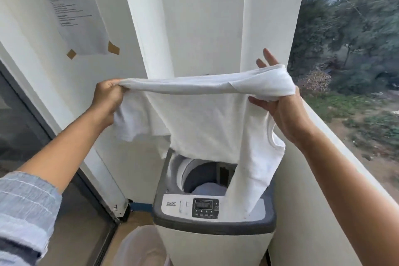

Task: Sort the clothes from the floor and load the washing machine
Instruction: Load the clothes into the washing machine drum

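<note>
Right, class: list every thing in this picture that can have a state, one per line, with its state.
white garment: held up stretched between both hands, hanging over the washer's opening.
left hand: grips one end of the garment.
right hand: fingers mostly straight, cloth draped over it.
washing machine: open at the top, light blue laundry inside.
display: lit.
paper sheet: taped to the wall.
</note>
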Available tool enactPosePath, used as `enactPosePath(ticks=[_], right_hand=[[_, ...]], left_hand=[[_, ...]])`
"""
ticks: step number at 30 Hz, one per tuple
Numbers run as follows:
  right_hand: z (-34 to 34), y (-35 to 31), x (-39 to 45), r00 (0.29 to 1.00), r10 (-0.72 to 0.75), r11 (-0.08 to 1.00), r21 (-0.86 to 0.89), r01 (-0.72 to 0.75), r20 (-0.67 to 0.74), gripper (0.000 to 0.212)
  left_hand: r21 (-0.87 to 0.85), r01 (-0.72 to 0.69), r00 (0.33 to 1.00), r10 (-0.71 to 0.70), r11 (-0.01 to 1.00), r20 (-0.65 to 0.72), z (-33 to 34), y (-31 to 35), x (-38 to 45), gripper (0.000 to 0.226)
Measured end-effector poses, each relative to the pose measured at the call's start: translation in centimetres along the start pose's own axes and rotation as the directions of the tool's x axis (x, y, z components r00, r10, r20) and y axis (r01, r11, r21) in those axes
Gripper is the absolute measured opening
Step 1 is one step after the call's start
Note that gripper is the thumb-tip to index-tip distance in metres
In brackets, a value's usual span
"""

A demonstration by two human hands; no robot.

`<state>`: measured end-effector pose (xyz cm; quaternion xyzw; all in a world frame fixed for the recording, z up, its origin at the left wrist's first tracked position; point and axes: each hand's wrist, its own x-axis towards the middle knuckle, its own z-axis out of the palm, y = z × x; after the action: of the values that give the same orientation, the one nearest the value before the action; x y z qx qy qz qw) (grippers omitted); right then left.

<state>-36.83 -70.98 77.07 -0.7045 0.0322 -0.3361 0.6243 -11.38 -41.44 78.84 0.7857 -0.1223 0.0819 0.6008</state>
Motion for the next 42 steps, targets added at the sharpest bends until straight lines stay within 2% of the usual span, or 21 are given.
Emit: enactPosePath(ticks=[2,5,7,8,9,11,12,14,16,18,21,25,29,32,34,39,42], right_hand=[[-2.4,1.6,3.0,0.996,0.024,1.000,-0.019,-0.022,0.085,0.058],[-4.4,3.3,6.0,0.987,0.067,0.998,-0.032,-0.063,0.148,0.047],[-5.0,4.4,6.8,0.973,0.072,0.992,-0.115,-0.048,0.218,0.045],[-5.3,5.3,7.0,0.962,0.081,0.986,-0.162,-0.039,0.261,0.039],[-5.5,6.2,7.2,0.948,0.118,0.978,-0.203,-0.058,0.297,0.040],[-5.9,8.5,8.3,0.899,0.227,0.942,-0.319,-0.105,0.374,0.072],[-6.0,10.1,8.9,0.865,0.293,0.922,-0.359,-0.143,0.408,0.076],[-5.6,12.4,9.2,0.780,0.436,0.884,-0.377,-0.277,0.449,0.069],[-5.1,15.3,9.2,0.704,0.551,0.829,-0.392,-0.399,0.448,0.049],[-4.6,18.6,9.1,0.668,0.614,0.784,-0.420,-0.457,0.421,0.039],[-4.1,23.5,9.0,0.597,0.735,0.670,-0.478,-0.568,0.321,0.043],[-3.9,28.6,9.6,0.498,0.851,0.505,-0.525,-0.685,0.167,0.049],[-3.6,31.9,9.6,0.497,0.867,0.421,-0.474,-0.773,-0.040,0.058],[-3.7,33.6,8.4,0.478,0.852,0.348,-0.451,-0.822,-0.212,0.054],[-4.0,34.5,7.6,0.467,0.840,0.303,-0.474,-0.827,-0.277,0.052],[-4.6,36.6,7.6,0.529,0.787,0.311,-0.538,-0.784,-0.318,0.063],[-4.5,38.2,7.7,0.543,0.802,0.317,-0.594,-0.740,-0.248,0.050]], left_hand=[[0.041,-0.006,0.998,0.008,0.999,-0.062,1.8,0.5,1.4,0.017],[0.281,-0.064,0.991,0.093,0.958,-0.092,3.6,0.4,2.9,0.035],[0.422,-0.070,0.989,0.118,0.904,-0.088,4.7,0.2,3.7,0.038],[0.440,-0.063,0.991,0.109,0.896,-0.079,5.2,-0.1,4.1,0.036],[0.425,-0.051,0.995,0.082,0.904,-0.056,5.8,-0.3,4.2,0.033],[0.326,0.039,0.999,-0.041,0.945,-0.003,7.4,-1.0,4.7,0.025],[0.280,0.102,0.993,-0.113,0.955,0.021,8.5,-1.6,5.0,0.025],[0.264,0.196,0.968,-0.229,0.944,0.103,10.8,-3.4,5.7,0.029],[0.316,0.213,0.935,-0.287,0.924,0.210,13.3,-5.8,6.4,0.036],[0.375,0.230,0.898,-0.344,0.898,0.273,15.7,-8.9,7.0,0.038],[0.422,0.321,0.850,-0.455,0.848,0.267,18.4,-13.7,7.7,0.030],[0.393,0.441,0.794,-0.555,0.807,0.247,19.6,-18.9,9.5,0.026],[0.372,0.435,0.798,-0.542,0.820,0.262,20.4,-23.1,10.8,0.028],[0.404,0.441,0.751,-0.577,0.801,0.323,22.5,-25.2,10.9,0.031],[0.429,0.431,0.725,-0.588,0.794,0.359,23.9,-25.8,10.7,0.031],[0.466,0.349,0.652,-0.568,0.813,0.502,27.0,-26.6,11.0,0.027],[0.552,0.282,0.607,-0.591,0.785,0.531,28.1,-27.1,10.2,0.026]])
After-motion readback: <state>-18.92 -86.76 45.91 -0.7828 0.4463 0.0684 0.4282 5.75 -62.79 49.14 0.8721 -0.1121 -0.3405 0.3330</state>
